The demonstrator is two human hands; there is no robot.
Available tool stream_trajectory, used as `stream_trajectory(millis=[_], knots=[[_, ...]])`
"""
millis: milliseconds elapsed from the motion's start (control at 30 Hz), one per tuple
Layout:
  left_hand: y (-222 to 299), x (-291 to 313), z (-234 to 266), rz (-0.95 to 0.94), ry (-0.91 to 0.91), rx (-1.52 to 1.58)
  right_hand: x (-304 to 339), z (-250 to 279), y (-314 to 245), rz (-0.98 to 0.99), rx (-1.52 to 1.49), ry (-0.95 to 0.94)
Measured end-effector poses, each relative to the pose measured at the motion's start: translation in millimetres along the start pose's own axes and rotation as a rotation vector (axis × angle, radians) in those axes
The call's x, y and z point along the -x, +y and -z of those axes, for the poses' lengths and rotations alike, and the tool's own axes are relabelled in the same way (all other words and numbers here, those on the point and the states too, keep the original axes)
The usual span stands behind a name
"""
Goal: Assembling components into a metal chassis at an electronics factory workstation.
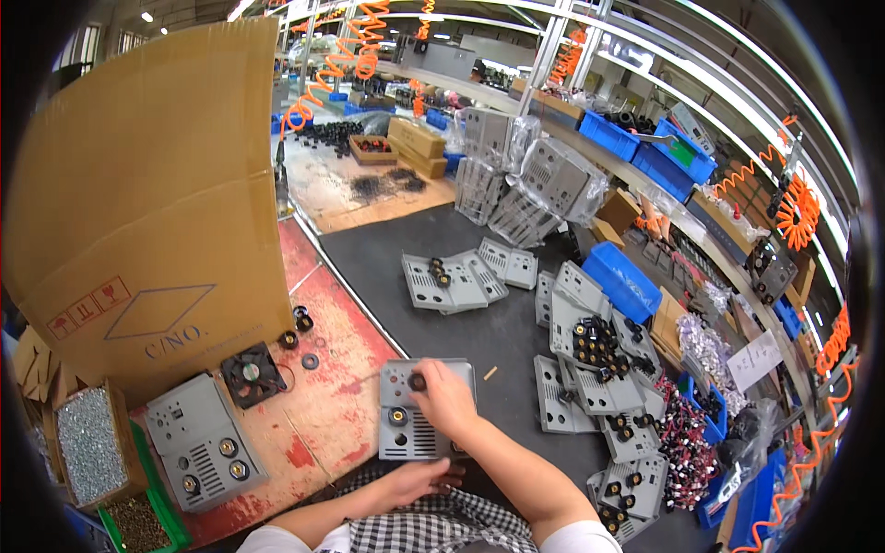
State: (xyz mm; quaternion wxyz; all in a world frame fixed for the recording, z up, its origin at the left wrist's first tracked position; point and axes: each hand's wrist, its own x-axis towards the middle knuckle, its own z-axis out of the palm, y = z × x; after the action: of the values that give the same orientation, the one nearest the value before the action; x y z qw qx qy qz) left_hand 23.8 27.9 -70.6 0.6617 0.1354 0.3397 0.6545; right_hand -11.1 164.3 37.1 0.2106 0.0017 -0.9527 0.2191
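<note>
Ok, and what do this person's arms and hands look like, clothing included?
The left hand and right hand are bare, no gloves or wristwear showing. The forearms are bare below white sleeves; a black-and-white checked garment shows between them.

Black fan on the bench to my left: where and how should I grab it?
Probably by the near edge of its square outer frame, coming from above and the near side with your left hand. The black fan lies face up, blades exposed; the carton crowds its far side, a grey panel its left, and thin wires trail right.
</note>
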Motion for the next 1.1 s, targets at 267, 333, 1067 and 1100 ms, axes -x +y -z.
stream_trajectory(millis=[267,333,1067,1100], knots=[[66,56,-63,-0.908,0.469,-1.07,79,73,-27,-0.199,-0.389,-0.3],[69,46,-55,-1.043,0.443,-1.227,86,81,-36,-0.203,-0.418,-0.309],[47,43,-51,-0.612,0.017,-0.263,78,91,-72,0.264,-0.252,0.024],[44,34,-44,-0.416,-0.083,0.373,75,87,-50,0.073,-0.274,-0.042]])
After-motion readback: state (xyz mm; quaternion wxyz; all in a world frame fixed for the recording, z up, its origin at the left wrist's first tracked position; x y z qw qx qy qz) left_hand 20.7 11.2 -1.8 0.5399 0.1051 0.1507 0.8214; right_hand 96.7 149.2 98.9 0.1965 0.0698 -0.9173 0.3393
